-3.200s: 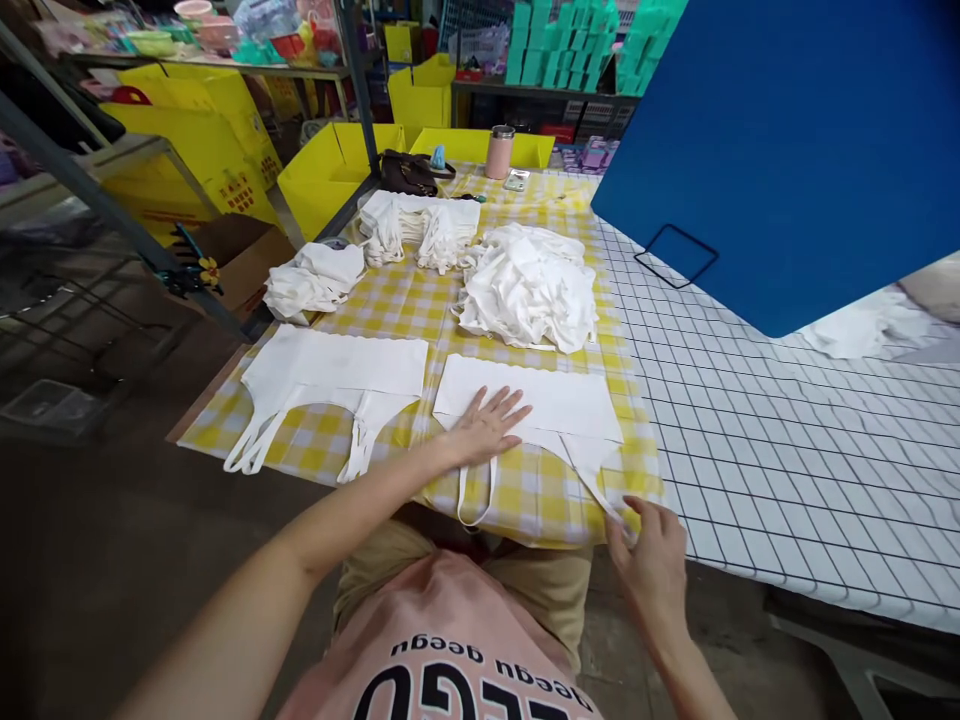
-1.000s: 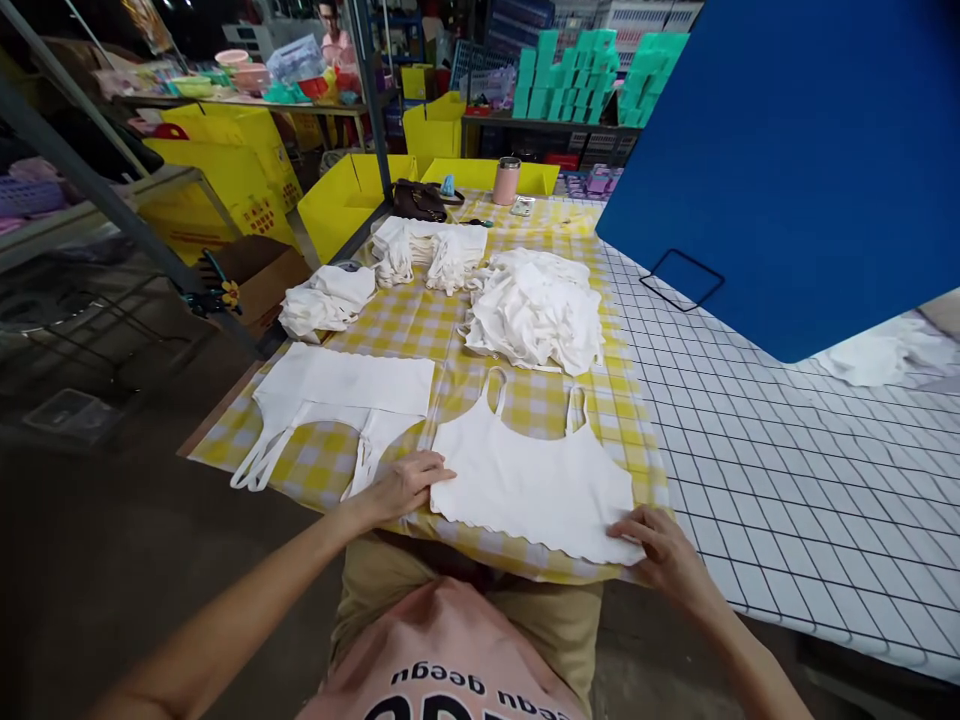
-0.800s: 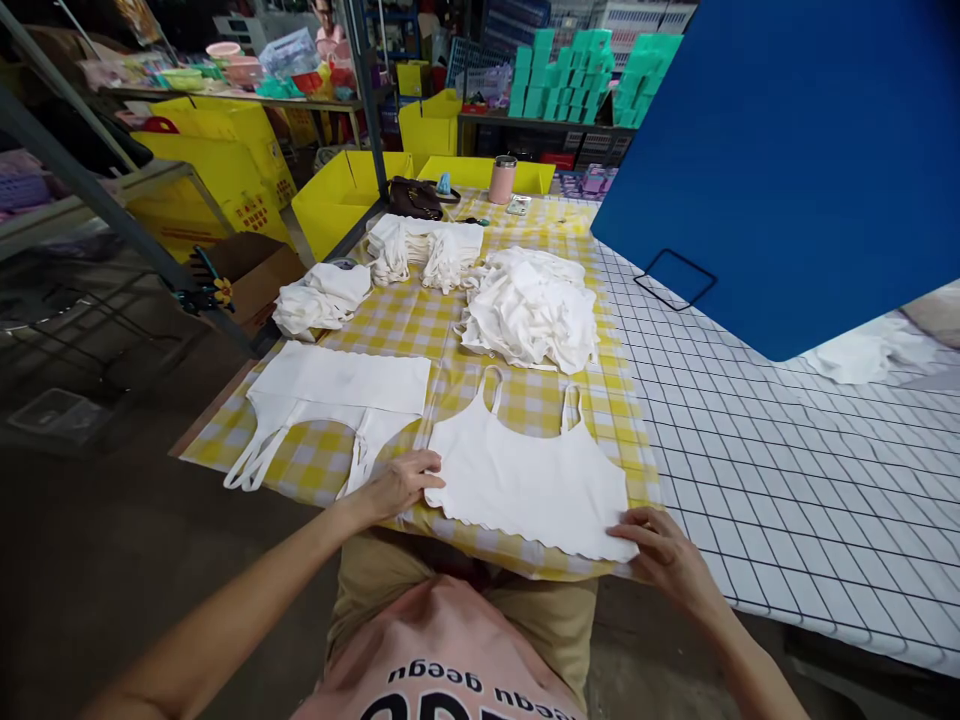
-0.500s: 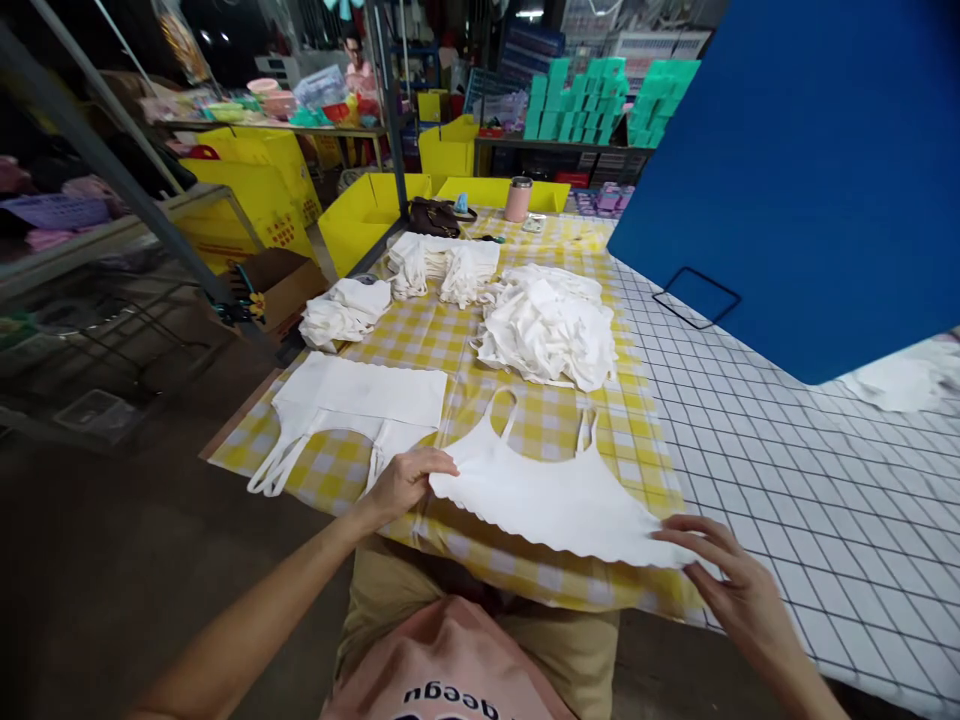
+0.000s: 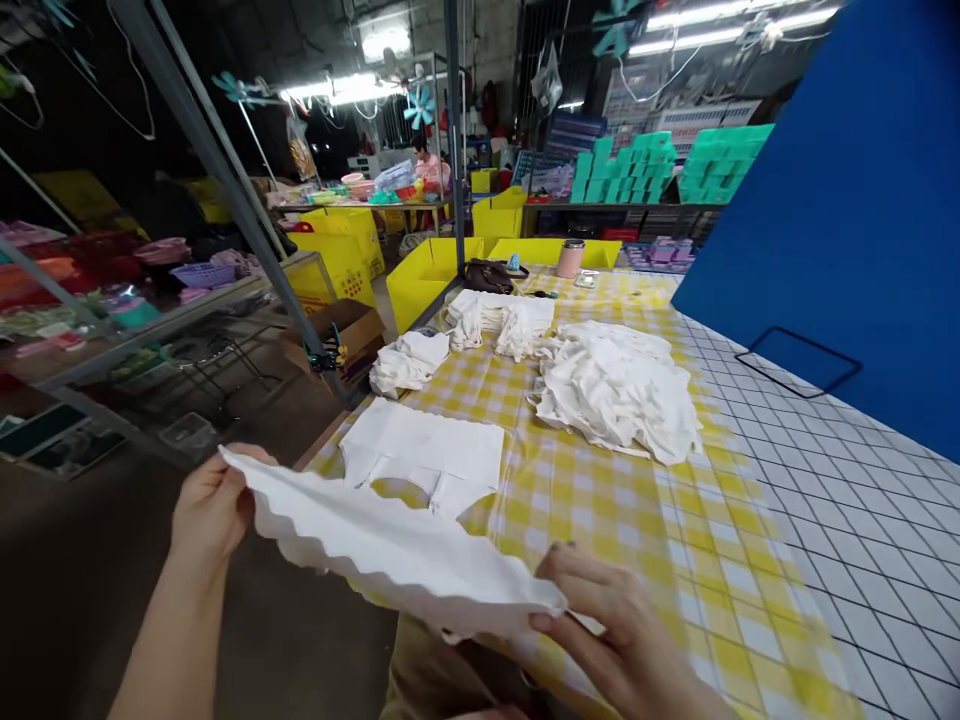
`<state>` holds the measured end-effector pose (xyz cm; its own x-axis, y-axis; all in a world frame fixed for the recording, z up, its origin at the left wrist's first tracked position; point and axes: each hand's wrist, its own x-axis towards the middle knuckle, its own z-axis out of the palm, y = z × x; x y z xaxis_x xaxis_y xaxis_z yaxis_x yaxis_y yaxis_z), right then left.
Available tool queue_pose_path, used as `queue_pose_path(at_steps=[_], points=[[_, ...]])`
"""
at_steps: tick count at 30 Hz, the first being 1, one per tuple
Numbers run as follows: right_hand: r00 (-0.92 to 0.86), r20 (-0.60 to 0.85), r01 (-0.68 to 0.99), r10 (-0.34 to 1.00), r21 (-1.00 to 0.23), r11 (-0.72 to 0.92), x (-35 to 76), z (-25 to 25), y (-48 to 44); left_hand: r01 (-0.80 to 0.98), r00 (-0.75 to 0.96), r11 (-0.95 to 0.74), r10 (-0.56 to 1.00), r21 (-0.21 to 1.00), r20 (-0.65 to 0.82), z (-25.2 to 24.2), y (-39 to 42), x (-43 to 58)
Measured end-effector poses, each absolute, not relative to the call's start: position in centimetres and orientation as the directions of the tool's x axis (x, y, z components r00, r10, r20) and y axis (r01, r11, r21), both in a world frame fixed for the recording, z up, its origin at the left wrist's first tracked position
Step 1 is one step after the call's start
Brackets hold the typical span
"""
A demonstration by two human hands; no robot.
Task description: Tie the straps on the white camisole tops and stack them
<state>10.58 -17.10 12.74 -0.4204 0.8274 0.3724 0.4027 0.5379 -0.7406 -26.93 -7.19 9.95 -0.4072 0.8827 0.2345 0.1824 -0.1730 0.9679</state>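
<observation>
A white camisole top (image 5: 390,550) with a scalloped hem is stretched between my hands, raised in front of my lap. My left hand (image 5: 214,505) is closed on one end of the hem. At the opposite end, my right hand (image 5: 604,620) pinches the cloth between thumb and fingers. The straps are mostly hidden below the fabric. Just beyond lies another white top (image 5: 427,450), flat on the yellow checked tablecloth (image 5: 600,510). Farther back are a loose heap of white tops (image 5: 615,390), a neat stack of tops (image 5: 502,315) and a smaller bundle (image 5: 409,362).
A blue panel (image 5: 840,230) stands on the white grid-patterned cloth (image 5: 810,480) at right. A metal post (image 5: 255,220) rises by the table's left edge, beside a cardboard box (image 5: 352,335). A pink tumbler (image 5: 571,259) and a dark bag (image 5: 487,276) sit at the far end.
The camisole top has been lifted off the tablecloth and swung left, its hem now facing up. Both hands moved with it, still holding its ends. The view has tilted up.
</observation>
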Motion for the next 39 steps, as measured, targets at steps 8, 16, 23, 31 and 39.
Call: queue_pose_path(at_steps=[8,16,23,31,39], points=[[-0.082,-0.013,0.614,0.997,-0.788,0.04,7.0,4.7,-5.3,0.657,-0.211,0.019,0.964,0.754,0.159,5.0,3.6,-27.5],[0.169,-0.092,0.763,0.981,-0.617,-0.19,7.1,-0.9,0.7,0.859,-0.142,0.095,0.988,0.502,0.056,0.9,10.2,-22.9],[0.249,-0.083,0.854,0.965,-0.452,-0.259,7.6,-1.2,1.7,0.956,-0.149,0.141,0.989,0.258,0.011,0.3,10.9,-22.3],[0.233,0.035,0.906,0.972,-0.371,-0.204,7.4,-2.3,1.4,0.992,-0.119,0.118,0.993,0.053,0.025,0.3,10.3,-21.0],[0.387,0.364,0.906,0.847,-0.319,-0.277,15.6,-1.1,1.2,0.996,0.077,-0.061,0.944,-0.061,0.319,2.4,6.5,-15.6]])
